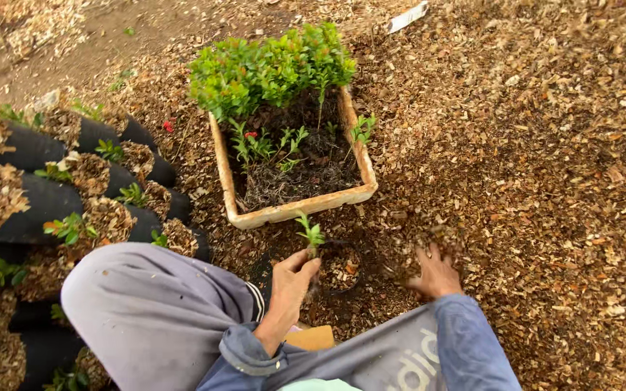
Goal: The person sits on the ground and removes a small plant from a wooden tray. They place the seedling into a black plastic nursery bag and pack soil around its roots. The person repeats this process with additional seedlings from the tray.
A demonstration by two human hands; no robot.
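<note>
Two hands worked apart. The left hand pinched a seedling over a black bag. The right hand clawed loose wood chips, fingers spread.

Soft, even daylight is falling over the whole scene.
Shadows are staying faint, pooling darkest inside the foam tray; no glare is showing, while wood chips far right of that tray are smearing into blur.

matt foam box, rough (woody) mulch
</note>
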